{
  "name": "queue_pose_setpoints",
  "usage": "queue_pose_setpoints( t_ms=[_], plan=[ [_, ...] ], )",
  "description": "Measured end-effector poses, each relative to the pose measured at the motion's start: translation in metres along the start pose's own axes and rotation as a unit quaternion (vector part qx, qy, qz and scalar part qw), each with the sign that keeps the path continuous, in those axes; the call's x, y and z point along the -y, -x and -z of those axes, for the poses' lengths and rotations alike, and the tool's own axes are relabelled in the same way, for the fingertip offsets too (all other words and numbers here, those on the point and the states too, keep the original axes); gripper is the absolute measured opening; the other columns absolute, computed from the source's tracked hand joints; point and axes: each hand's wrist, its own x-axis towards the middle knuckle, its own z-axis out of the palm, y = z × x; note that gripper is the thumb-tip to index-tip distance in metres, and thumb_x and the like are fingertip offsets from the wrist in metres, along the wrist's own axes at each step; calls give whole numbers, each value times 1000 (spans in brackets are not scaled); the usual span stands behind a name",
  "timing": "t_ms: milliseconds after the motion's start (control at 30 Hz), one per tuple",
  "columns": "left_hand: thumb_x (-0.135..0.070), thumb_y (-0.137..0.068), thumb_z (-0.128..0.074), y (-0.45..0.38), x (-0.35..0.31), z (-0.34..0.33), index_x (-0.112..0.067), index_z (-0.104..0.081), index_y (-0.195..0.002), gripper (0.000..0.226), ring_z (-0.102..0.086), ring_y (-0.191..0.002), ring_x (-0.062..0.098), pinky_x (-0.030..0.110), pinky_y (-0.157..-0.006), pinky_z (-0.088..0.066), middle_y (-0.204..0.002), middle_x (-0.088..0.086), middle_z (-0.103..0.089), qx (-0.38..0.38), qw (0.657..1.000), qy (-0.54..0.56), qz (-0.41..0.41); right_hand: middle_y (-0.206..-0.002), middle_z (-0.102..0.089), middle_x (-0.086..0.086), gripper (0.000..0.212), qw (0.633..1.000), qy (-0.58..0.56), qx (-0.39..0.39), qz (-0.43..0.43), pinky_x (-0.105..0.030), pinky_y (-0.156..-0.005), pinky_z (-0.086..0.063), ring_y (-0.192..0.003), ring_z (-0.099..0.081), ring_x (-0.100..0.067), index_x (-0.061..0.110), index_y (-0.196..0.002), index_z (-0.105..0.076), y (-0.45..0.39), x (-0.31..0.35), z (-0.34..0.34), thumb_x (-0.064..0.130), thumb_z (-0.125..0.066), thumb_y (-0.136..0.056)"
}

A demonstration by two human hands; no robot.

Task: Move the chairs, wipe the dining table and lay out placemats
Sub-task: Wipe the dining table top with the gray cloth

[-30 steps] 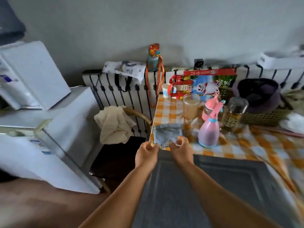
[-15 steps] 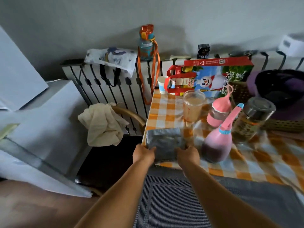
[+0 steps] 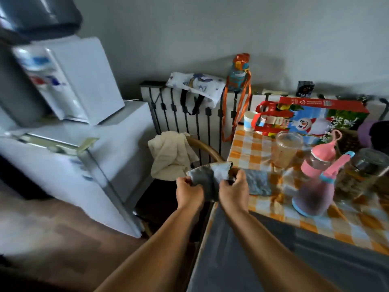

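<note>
Cloth: a grey rag [image 3: 207,180] was bunched between both hands, held in the air just off the near-left corner of the table [image 3: 252,148], above the gap between table edge and chair [image 3: 202,144].
Left hand: the left hand [image 3: 189,192] had its fingers curled round the rag's left end — a closed grasp on the fabric.
Right hand: the right hand [image 3: 232,191] pinched and wrapped the right end, thumb on top; the rag's pale underside showed between the two fists.
How it should handle: the rag looked soft, limp and light, folding wherever it was not supported — likely damp, though that could not be told. It would not slip or break; any fold gives a hold, and a flat pad under the palm would wipe best.
Second cloth: another grey piece [image 3: 257,182] lay flat on the checked tablecloth, just beside the right hand.
Placemat: a dark striped mat [image 3: 273,260] already lay on the table's near side, under the right forearm.
Hazards: a pink spray bottle [image 3: 315,192], a plastic cup [image 3: 287,150] and a glass jar [image 3: 362,175] stood close together near the wiping area — light, tippable things to work round.
Stage: judged to be readying the rag for wiping, or finishing with it.
</note>
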Motion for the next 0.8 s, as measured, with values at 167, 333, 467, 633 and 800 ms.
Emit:
queue_pose_setpoints(
  t_ms=[167,333,467,633,800],
  plan=[
    [6,-74,-46,29,-4,129,-12,-65,-93,32,-62,-70,16,13,-52,-51,-75,2,-67,-47,997,61,-27,-111,-62,-4,34,997,-25,65,42,-19,-81,-35,-110,-57,-25,13,-118,-51,96,52,-57,3,-50,-86],
    [-13,-73,-56,81,18,290,-16,-61,-78,8,-58,-60,19,23,-49,-44,-69,6,-62,-130,984,125,6,-115,-65,-9,37,978,-82,167,93,-22,-85,-40,-109,-59,-26,11,-117,-57,236,98,-128,-2,-48,-84],
    [-24,-79,-64,127,51,418,-10,-64,-87,15,-62,-71,20,33,-60,-53,-81,9,-67,-276,954,109,-30,-118,-64,-10,38,951,-112,261,118,-30,-98,-43,-111,-58,-27,12,-117,-57,360,125,-175,-4,-48,-84],
    [-23,-80,-66,207,88,563,-17,-61,-87,11,-62,-78,24,36,-77,-53,-88,10,-69,-425,900,90,-33,-112,-65,-13,38,906,-142,356,181,-4,-75,-33,-103,-59,-27,6,-116,-58,508,150,-219,-7,-49,-81],
    [-22,-78,-70,295,126,677,-17,-61,-90,16,-64,-79,23,38,-79,-55,-87,8,-68,-514,845,143,-34,-100,-63,-9,35,847,-165,458,212,-8,-74,-33,-94,-57,-22,2,-111,-59,642,166,-250,-9,-49,-79]
  ],
)
